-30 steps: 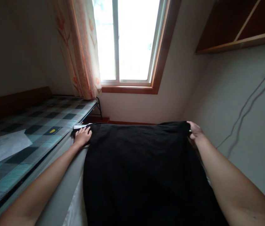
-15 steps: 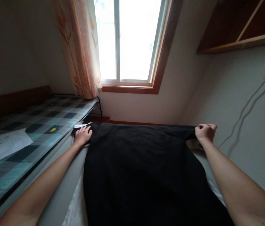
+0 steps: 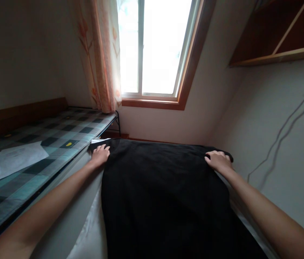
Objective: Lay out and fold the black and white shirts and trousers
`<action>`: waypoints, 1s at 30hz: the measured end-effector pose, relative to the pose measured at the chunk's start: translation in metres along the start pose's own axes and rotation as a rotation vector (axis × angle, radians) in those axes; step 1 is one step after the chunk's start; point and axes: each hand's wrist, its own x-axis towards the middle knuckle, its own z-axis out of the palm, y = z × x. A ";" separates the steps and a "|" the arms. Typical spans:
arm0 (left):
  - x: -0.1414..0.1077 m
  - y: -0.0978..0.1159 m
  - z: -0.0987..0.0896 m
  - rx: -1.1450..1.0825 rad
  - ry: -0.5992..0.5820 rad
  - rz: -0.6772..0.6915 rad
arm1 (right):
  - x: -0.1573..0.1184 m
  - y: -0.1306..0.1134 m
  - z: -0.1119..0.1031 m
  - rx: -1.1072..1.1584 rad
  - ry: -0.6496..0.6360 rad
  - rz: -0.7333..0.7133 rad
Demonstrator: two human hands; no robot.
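A large piece of black cloth (image 3: pixel 165 194), perhaps a garment, is spread over a white surface in front of me. Its far edge runs nearly straight from one hand to the other, and its near end leaves the view. My left hand (image 3: pixel 100 155) rests on the far left corner with its fingers laid apart over the fabric. On the far right part lies my right hand (image 3: pixel 219 160), palm down, fingers stretched over the cloth. The cloth's right corner shows just beyond that hand. Beneath the left side, white fabric (image 3: pixel 92 223) is visible.
To the left stands a bed with a checked mattress (image 3: pixel 51 126), papers (image 3: pixel 19 160) lying on it. Ahead are a window (image 3: pixel 159 46) and a flowered curtain (image 3: pixel 101 57). A cable (image 3: pixel 278 126) hangs along the right wall, below a wooden shelf (image 3: pixel 278 55).
My right hand has let go of the raised right corner and moved left, now lying on the cloth. That corner has come down. My left hand stays at the left corner.
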 end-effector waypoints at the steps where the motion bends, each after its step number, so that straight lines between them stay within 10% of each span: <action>1: -0.007 0.000 -0.003 -0.005 0.000 0.012 | -0.009 -0.009 -0.003 -0.041 0.038 -0.029; 9: -0.060 0.000 -0.033 -0.389 -0.096 0.040 | -0.083 -0.045 -0.027 -0.059 -0.065 -0.172; 20: -0.112 0.015 -0.061 -1.690 -0.733 -0.023 | -0.128 0.021 -0.020 0.183 -0.300 -0.059; 30: -0.166 0.016 -0.060 -1.557 -1.039 0.164 | -0.176 0.031 -0.017 0.804 -0.618 0.297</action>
